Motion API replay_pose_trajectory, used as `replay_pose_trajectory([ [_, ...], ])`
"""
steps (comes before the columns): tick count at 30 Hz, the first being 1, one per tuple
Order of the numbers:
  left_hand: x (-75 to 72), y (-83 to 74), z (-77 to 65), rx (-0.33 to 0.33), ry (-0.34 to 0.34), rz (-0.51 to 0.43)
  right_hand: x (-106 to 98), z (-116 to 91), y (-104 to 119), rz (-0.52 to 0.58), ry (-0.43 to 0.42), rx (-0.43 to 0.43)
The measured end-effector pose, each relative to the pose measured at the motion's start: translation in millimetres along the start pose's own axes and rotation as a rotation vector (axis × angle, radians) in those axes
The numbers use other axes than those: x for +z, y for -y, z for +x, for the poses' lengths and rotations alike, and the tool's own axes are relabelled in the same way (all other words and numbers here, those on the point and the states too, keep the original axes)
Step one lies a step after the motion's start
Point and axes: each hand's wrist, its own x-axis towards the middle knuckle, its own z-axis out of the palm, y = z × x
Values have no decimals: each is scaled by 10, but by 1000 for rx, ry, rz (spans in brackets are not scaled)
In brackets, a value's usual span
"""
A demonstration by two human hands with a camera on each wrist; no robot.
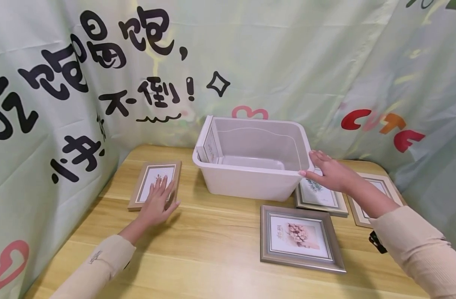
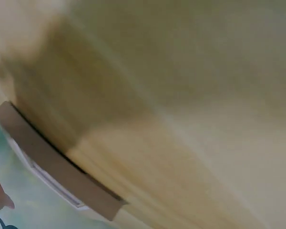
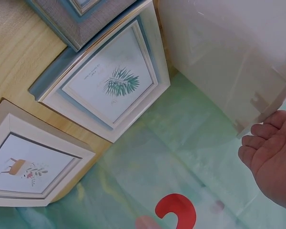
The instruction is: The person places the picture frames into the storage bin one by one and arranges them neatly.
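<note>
In the head view my left hand (image 1: 156, 205) is spread over a wood-toned picture frame (image 1: 141, 187) at the table's left, fingers covering part of its print. A side edge of that frame (image 2: 62, 162) shows in the left wrist view. My right hand (image 1: 330, 172) is at the right rim of a pale plastic bin (image 1: 246, 180), thumb at the front corner and fingers along the outer side. From the right wrist view, the fingertips of that hand (image 3: 271, 157) lie right at the bin's rim. Inside the bin a white frame (image 1: 212, 143) stands upright against the left wall.
A grey-brown frame with a flower print (image 1: 264, 236) lies in front of the bin. To its right are a leaf-print frame (image 3: 138, 112) and a light frame with a chair print (image 3: 71, 164). A printed curtain (image 1: 287, 62) hangs behind the wooden table (image 1: 205, 249).
</note>
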Motion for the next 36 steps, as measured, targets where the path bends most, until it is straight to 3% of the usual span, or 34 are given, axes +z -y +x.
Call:
replay_pose_trajectory([
  [11,109,124,-258,-74,106,39,3,-3,0,-4,-2,14],
  [15,151,154,-336,-101,105,30,1,-3,10,-7,-11,9],
  [24,191,167,-421,-21,98,95,5,3,10,-5,-4,12],
  [36,234,150,-446,-47,150,71,0,-6,17,-3,-2,22],
])
